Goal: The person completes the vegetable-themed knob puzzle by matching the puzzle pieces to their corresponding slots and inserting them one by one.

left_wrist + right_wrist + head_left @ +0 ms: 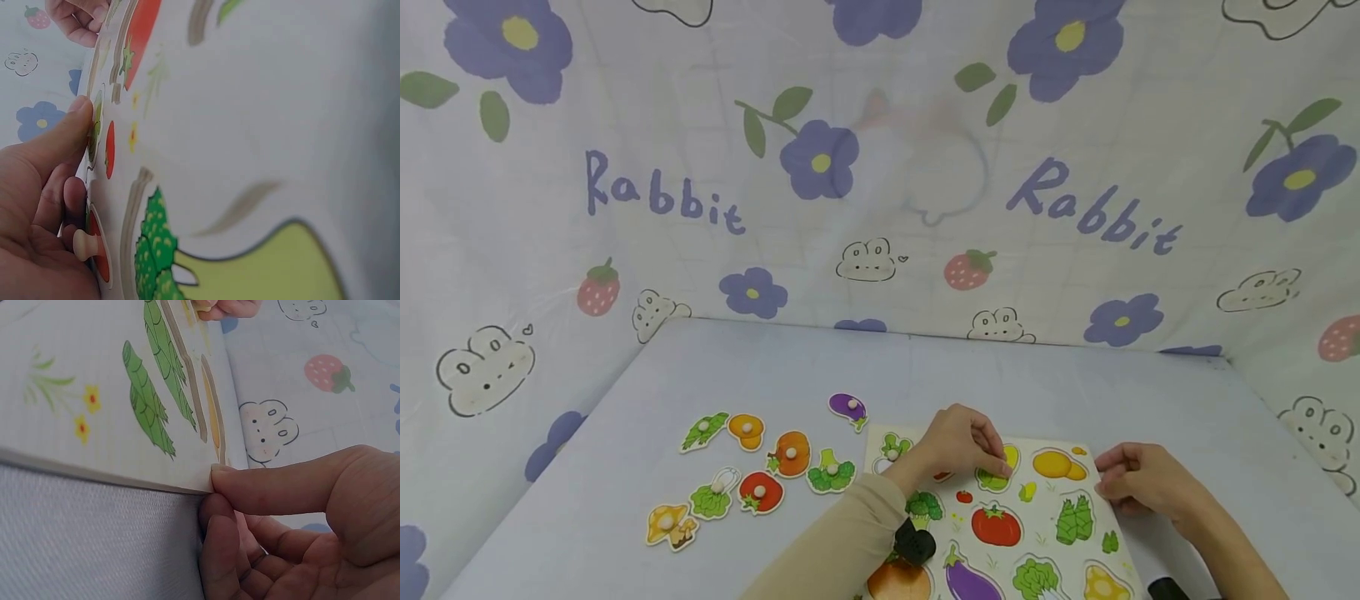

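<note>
A wooden vegetable puzzle board (1045, 575) lies on the table, printed with vegetable pictures. Over its far part, my left hand (958, 442) pinches a yellow-and-green corn piece (1011, 457) at its corn picture; the fingers partly cover it. In the left wrist view, the thumb lies along the board's surface, and a red piece (95, 247) with a wooden knob sits under the palm. My right hand (1150, 487) grips the board's right edge near the far corner, its thumb (269, 487) on top. A leafy piece with a knob (892, 450) sits in the board's far left corner.
Several loose knobbed pieces lie left of the board: eggplant (846, 407), broccoli (827, 479), pumpkin (797, 454), tomato (771, 493), mushroom (662, 523), a leafy vegetable (709, 502), a brown-yellow one (747, 425) and a green one (702, 432). A patterned curtain (895, 208) stands behind the table.
</note>
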The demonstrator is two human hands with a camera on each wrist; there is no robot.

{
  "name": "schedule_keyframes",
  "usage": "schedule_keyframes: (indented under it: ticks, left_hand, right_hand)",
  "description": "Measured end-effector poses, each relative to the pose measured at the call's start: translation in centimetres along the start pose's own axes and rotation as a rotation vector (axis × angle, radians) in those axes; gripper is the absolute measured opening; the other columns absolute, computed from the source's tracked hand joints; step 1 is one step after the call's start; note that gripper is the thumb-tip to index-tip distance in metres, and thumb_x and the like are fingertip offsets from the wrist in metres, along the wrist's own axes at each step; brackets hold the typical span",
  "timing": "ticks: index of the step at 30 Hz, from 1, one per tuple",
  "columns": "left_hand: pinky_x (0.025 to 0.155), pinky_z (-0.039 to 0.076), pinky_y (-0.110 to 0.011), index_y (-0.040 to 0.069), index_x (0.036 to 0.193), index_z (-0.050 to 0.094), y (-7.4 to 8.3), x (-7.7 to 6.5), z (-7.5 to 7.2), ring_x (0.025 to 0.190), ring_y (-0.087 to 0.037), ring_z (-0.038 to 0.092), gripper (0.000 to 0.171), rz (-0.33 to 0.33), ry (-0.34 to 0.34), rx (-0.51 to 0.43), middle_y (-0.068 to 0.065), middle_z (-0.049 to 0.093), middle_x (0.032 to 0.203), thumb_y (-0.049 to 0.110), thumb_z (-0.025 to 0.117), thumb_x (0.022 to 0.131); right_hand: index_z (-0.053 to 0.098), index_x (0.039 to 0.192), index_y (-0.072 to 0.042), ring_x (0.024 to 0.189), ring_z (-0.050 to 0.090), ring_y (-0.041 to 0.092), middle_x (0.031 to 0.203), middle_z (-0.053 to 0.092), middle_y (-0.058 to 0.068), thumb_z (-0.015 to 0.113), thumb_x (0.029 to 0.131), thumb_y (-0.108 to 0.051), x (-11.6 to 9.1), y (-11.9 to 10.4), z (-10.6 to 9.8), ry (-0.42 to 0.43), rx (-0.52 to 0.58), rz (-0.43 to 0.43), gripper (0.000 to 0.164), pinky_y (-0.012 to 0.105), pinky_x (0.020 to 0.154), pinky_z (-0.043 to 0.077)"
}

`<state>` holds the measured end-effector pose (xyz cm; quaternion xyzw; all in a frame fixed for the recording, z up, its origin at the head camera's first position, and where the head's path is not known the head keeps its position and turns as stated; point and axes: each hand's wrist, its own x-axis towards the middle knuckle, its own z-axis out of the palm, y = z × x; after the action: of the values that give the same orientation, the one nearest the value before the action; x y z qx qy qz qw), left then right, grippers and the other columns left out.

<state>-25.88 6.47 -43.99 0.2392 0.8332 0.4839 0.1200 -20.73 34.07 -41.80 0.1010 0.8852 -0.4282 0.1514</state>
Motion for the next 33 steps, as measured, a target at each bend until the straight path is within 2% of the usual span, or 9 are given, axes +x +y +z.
schedule_keyframes:
  ticks: [12,22,26,30,33]
  left_hand:
    - [0.075,0.044,-0.022,0.014,0.075,0.071,0.1,-0.3,-0.2,0.066,-0.003,0.061,0.018,0.001,-0.016,-0.023,0.01,0.066,0.066,0.017,0.089,0.073]
    - [0.075,0.044,-0.023,0.015,0.075,0.072,0.2,-0.2,-0.4,0.066,-0.003,0.061,0.018,0.011,-0.006,-0.015,0.01,0.066,0.066,0.016,0.089,0.073]
    - [0.074,0.045,-0.023,0.015,0.079,0.072,0.2,-0.2,-0.6,0.071,-0.004,0.06,0.02,0.01,-0.037,-0.005,0.01,0.067,0.072,0.02,0.09,0.072]
    - [0.078,0.047,-0.023,0.017,0.093,0.073,0.2,-0.7,-1.8,0.084,-0.004,0.058,0.03,0.072,-0.056,0.036,0.011,0.068,0.088,0.032,0.089,0.073]
    - [0.082,0.047,-0.026,0.018,0.103,0.072,0.6,-2.3,-4.1,0.094,-0.01,0.057,0.035,0.144,-0.026,0.07,0.009,0.068,0.099,0.037,0.085,0.077]
  right_hand:
    - [0.057,0.112,0.007,0.074,0.056,0.022,0.083,0.06,0.007,0.075,0.082,-0.007,0.0,-0.1,0.1,-0.012,0.017,0.016,0.038,0.036,0.065,0.049]
    - [0.057,0.112,0.008,0.073,0.057,0.022,0.082,0.06,0.007,0.075,0.081,-0.007,-0.1,-0.1,0.0,-0.005,0.014,-0.017,0.038,0.036,0.064,0.049]
    - [0.058,0.112,0.008,0.073,0.057,0.022,0.082,0.06,0.007,0.076,0.081,-0.007,0.0,0.0,0.0,-0.002,0.011,-0.017,0.039,0.036,0.064,0.049]
    - [0.058,0.111,0.007,0.073,0.056,0.022,0.082,0.06,0.007,0.076,0.081,-0.007,0.1,0.2,0.0,0.001,0.004,-0.013,0.039,0.036,0.065,0.049]
    - [0.058,0.111,0.007,0.073,0.056,0.022,0.082,0.06,0.007,0.077,0.08,-0.008,0.1,0.2,0.0,-0.001,0.005,-0.009,0.039,0.036,0.065,0.049]
